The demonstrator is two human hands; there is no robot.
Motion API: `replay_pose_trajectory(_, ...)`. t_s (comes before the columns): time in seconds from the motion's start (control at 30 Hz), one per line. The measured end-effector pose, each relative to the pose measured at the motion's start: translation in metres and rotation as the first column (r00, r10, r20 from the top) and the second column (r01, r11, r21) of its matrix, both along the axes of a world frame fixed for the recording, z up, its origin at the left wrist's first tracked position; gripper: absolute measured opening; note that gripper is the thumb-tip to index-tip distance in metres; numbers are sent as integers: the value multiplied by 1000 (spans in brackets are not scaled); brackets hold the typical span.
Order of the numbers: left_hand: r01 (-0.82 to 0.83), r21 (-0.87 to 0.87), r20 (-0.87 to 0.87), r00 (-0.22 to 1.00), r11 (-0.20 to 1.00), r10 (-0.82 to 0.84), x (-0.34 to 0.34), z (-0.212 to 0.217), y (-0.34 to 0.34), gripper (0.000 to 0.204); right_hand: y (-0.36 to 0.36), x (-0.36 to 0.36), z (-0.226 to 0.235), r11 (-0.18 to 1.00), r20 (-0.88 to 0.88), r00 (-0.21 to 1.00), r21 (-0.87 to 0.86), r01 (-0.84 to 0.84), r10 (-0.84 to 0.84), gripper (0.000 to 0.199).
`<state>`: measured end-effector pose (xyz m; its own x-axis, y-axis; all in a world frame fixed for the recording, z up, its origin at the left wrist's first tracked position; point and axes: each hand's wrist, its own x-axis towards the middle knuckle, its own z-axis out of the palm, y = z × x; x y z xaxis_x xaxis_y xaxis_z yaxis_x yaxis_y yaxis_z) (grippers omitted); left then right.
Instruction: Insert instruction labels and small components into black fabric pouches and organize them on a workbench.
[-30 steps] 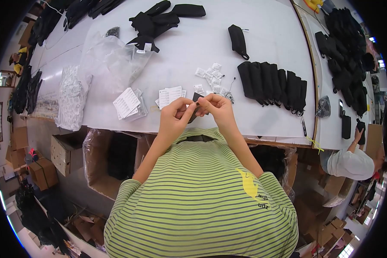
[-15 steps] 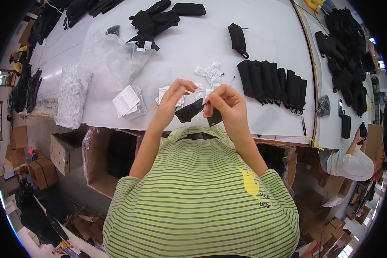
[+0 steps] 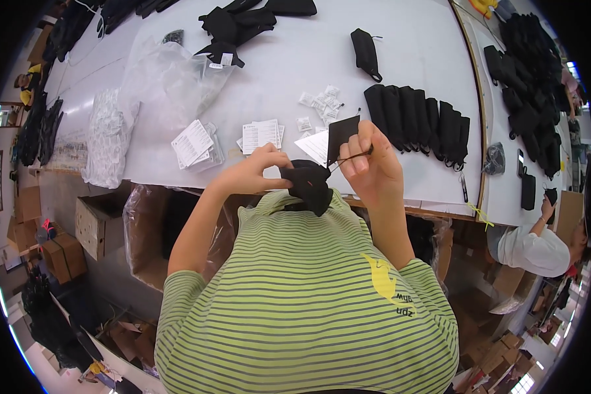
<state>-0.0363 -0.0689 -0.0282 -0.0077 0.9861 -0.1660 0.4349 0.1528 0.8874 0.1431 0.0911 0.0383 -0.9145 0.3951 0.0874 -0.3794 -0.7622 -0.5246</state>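
Observation:
My left hand (image 3: 261, 172) pinches the edge of a small black fabric pouch (image 3: 310, 188) at the table's near edge, in front of my shirt. My right hand (image 3: 379, 161) is closed on a thin black cord (image 3: 350, 158) running to the pouch, pulled out to the right. A flat black hang tag (image 3: 342, 136) stands up beside the right fingers, apparently on the cord. Past my hands lie white printed leaflets (image 3: 262, 134), with one more leaflet (image 3: 315, 146) partly behind the tag. Small white packets (image 3: 322, 104) are scattered farther off.
Several finished-looking black pouches (image 3: 414, 121) lie in a row to the right, with a single pouch (image 3: 364, 56) beyond. At left are a leaflet stack (image 3: 196, 148), a clear plastic bag (image 3: 184, 85) and clear sleeves (image 3: 108, 144). A co-worker (image 3: 532, 249) sits at far right.
My right hand has moved right, drawing the cord out, and the black tag has come up beside it. My left hand has lowered onto the pouch, which is nearer my body.

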Motion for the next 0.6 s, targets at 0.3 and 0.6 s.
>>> replay_pose_trajectory(0.3, -286, 21, 226, 935, 958, 275, 35, 2, -32, 21, 0, 18, -4, 962, -190, 980, -255, -98, 50, 22)
replay_pose_trajectory(0.6, -252, 386, -117, 941, 887, 319, 82, 17, -72, 27, -2, 43, -3, 857, -633, 639, 75, -510, 436, 14)
